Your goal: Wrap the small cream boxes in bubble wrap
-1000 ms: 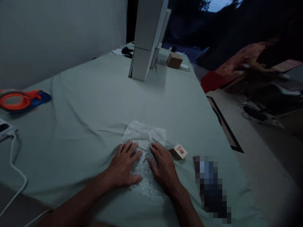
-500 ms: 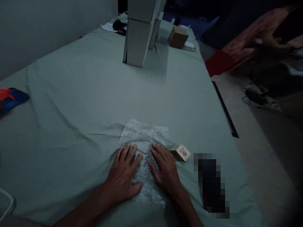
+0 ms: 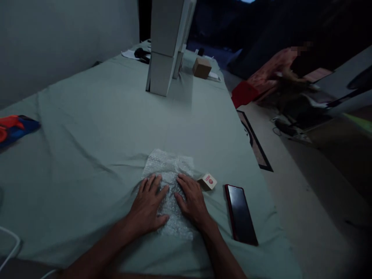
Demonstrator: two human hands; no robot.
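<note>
A sheet of clear bubble wrap point(image 3: 168, 161) lies flat on the pale green cloth point(image 3: 116, 128) in front of me. My left hand point(image 3: 149, 207) rests palm down on its left side, fingers spread. On its right side lies my right hand point(image 3: 192, 201), also palm down with the fingers stretched out. Both hands press on the wrap and hide part of it. Just right of my right hand sits a small pale box point(image 3: 207, 181) with a red mark. Farther right is a phone point(image 3: 241, 215) in a red case, screen up.
Tall white boxes point(image 3: 161, 73) stand upright farther back, near a brown carton point(image 3: 202, 68). A blue and orange object point(image 3: 19, 128) lies at the left, and a white cable point(image 3: 13, 236) at lower left. Beyond the right edge, a person point(image 3: 270, 73) sits by the floor.
The camera view has tilted up and shifted to the right, so everything sits differently in the picture. Both hands stay flat on the bubble wrap.
</note>
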